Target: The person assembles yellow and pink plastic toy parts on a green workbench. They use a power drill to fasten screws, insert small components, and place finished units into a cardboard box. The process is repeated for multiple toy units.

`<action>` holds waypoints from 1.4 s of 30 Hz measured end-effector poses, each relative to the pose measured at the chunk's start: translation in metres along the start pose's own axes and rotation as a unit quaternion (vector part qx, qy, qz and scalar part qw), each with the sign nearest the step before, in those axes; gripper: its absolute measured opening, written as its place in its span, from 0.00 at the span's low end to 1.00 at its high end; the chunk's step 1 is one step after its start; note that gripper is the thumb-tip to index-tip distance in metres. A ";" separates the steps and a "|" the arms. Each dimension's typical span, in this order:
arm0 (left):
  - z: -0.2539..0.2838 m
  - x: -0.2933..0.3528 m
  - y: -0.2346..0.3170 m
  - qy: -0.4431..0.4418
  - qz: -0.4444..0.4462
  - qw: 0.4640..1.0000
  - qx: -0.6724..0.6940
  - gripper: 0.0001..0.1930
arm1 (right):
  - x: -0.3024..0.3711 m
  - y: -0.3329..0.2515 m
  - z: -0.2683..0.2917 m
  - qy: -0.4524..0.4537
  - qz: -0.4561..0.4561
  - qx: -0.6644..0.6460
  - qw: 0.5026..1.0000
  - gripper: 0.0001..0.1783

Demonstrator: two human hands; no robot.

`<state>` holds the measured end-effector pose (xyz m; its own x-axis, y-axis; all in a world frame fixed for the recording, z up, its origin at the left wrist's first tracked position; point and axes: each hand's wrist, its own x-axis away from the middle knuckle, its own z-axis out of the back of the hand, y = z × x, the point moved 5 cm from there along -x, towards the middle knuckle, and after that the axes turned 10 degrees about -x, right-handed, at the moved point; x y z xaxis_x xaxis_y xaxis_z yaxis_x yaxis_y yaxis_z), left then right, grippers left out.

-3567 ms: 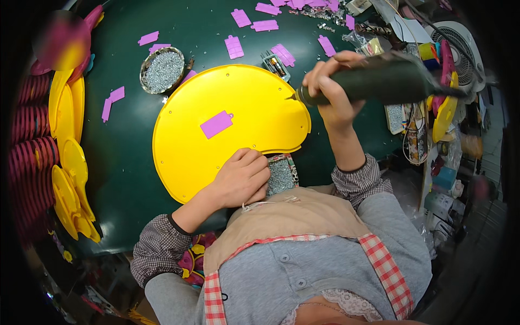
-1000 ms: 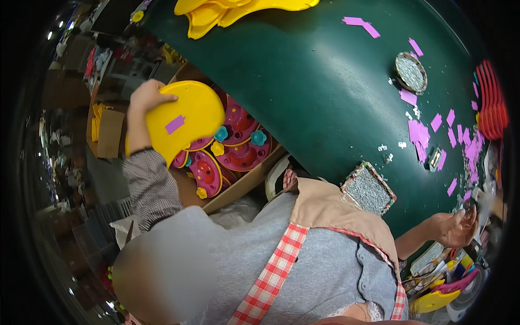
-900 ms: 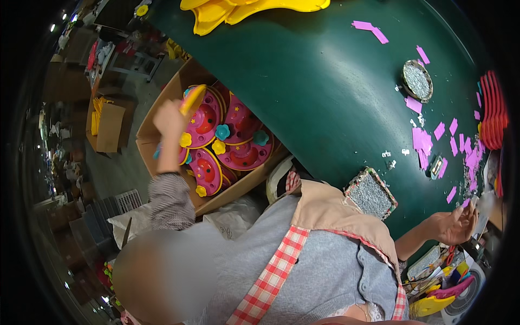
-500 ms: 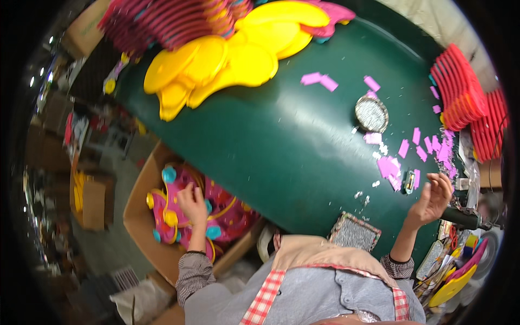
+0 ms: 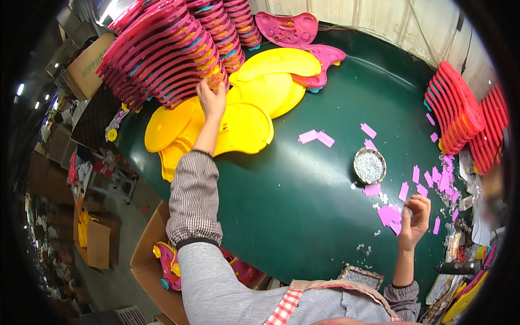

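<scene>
My left hand [image 5: 212,100] reaches to the near end of a tall stack of pink plastic panels [image 5: 168,59] with yellow and turquoise parts. Its fingers are apart at the stack's edge; a firm grip does not show. Beneath that forearm lie several yellow curved plastic panels [image 5: 246,127]. On the right, my right hand [image 5: 415,222] is raised with its fingers curled toward the thumb, and whatever they hold is too small to make out. Around it are scattered purple slips [image 5: 388,215], and beyond stands a round dish [image 5: 370,166] of small silvery pieces.
An open cardboard box [image 5: 146,260] holding pink toy-like parts stands below the table's left edge. Red panels [image 5: 455,108] are stacked at the far right. A rectangular tray [image 5: 361,277] of silvery pieces lies at the near edge of the green table [image 5: 303,216].
My left hand has left the box and moved up to the pink stack. My right hand has shifted left and its fingers have curled; the small greenish object beside it no longer shows.
</scene>
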<state>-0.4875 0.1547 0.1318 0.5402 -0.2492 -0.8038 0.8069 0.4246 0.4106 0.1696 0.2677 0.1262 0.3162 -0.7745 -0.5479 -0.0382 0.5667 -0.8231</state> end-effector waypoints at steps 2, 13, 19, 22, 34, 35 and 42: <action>-0.011 -0.044 -0.022 0.044 -0.054 0.994 -0.088 0.30 | -0.005 0.015 0.003 0.008 -0.027 -0.011 1.000 0.09; -0.058 -0.067 0.004 -0.103 -0.018 0.919 -0.380 0.22 | -0.193 0.166 -0.180 -0.172 -0.311 -0.144 0.924 0.28; -0.062 -0.062 -0.021 -0.025 -0.073 0.963 -0.257 0.13 | -0.263 0.249 -0.334 -0.129 -0.422 -0.192 0.877 0.46; -0.062 -0.066 -0.021 -0.025 -0.085 0.977 -0.194 0.10 | -0.275 0.252 -0.366 -0.090 -0.404 -0.237 0.879 0.38; -0.031 -0.021 0.052 -0.046 -0.101 0.992 -0.066 0.07 | -0.212 0.239 -0.148 0.088 -0.338 -0.174 0.921 0.31; -0.034 -0.014 0.069 -0.059 -0.095 0.992 -0.064 0.07 | -0.205 0.241 -0.120 0.096 -0.327 -0.175 0.924 0.31; -0.029 0.034 0.169 -0.074 -0.098 0.992 0.014 0.07 | -0.152 0.225 -0.029 0.024 -0.356 -0.111 0.927 0.38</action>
<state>-0.3399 0.2430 0.1617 0.4002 -0.4508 -0.7979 0.9048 0.3323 0.2661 0.0856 0.5043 0.0199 0.2934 -0.9449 0.1450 -0.0321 -0.1614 -0.9864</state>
